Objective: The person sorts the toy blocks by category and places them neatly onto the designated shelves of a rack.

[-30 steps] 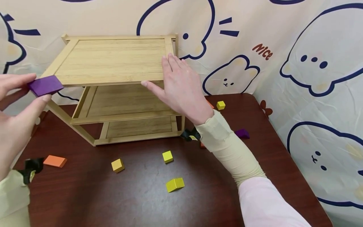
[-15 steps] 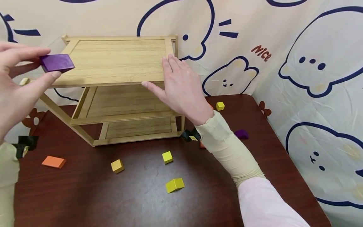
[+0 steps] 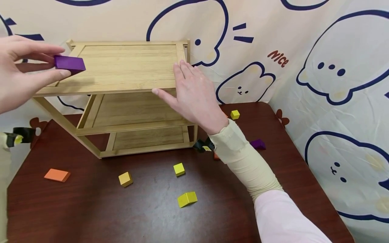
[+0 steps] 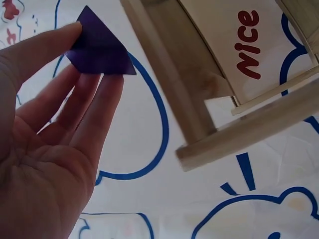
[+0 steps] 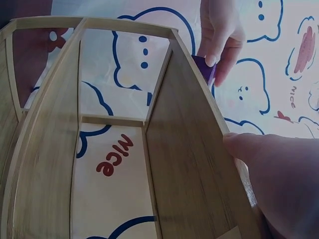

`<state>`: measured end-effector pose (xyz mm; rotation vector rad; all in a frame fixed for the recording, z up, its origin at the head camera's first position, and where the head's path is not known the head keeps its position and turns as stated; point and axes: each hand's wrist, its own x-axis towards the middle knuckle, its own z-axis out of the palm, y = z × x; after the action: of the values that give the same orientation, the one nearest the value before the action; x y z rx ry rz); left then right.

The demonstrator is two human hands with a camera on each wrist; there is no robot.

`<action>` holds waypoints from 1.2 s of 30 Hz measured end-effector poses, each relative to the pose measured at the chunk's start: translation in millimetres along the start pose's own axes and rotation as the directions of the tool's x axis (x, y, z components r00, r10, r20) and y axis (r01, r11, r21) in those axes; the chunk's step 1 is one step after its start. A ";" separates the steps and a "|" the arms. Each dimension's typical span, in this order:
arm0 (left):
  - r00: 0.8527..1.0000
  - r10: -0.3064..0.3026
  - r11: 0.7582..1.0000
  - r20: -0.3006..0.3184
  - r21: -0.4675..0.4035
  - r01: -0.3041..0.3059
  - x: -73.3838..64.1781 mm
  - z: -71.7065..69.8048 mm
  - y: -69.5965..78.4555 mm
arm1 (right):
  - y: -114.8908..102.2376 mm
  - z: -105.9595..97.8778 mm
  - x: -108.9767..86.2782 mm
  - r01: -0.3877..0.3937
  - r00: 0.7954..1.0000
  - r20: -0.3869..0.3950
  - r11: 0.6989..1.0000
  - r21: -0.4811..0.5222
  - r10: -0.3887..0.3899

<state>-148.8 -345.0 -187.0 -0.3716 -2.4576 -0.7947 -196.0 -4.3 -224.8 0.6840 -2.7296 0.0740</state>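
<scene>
My left hand [image 3: 24, 72] pinches a purple triangular block [image 3: 70, 63] between thumb and fingertips, over the left end of a wooden three-tier shelf [image 3: 127, 64]. The left wrist view shows the block's pointed shape [image 4: 102, 47], with the thumb on one side and fingers beneath. My right hand [image 3: 197, 96] rests on the right end of the top board, fingers straight and thumb lying along the front edge. In the right wrist view, the purple block [image 5: 203, 68] appears just past the top board's edge, partly covered by the left hand's fingers.
On the dark brown table [image 3: 136, 219] lie an orange block [image 3: 57, 174], two yellow cubes [image 3: 179, 169] and a yellow roof-shaped block [image 3: 187, 199]. Beyond the right forearm are another purple block [image 3: 258, 144] and a yellow cube [image 3: 235, 114]. Printed cloth hangs behind.
My left hand has carried the purple block up and to the right, from beside the top board's front left corner to over its left end. The right hand has stayed put.
</scene>
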 end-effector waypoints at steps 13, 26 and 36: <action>0.991 -0.110 0.989 0.075 -0.096 0.117 7.9 -0.6 -36.6 | -0.8 0.9 0.6 0.010 1.000 -0.024 1.000 -0.018 -0.010; 0.981 -0.143 0.984 0.133 -0.088 0.156 9.4 1.4 -36.3 | 0.4 3.0 0.4 0.012 1.000 -0.015 1.000 -0.025 -0.013; 0.977 -0.141 0.977 0.159 -0.139 0.164 11.1 0.5 -31.6 | 0.6 2.2 0.8 0.008 1.000 -0.011 1.000 -0.023 -0.008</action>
<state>-170.9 -368.6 -195.8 -0.3086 -2.5955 -1.0574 -197.6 -4.3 -226.6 0.6865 -2.7126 0.0441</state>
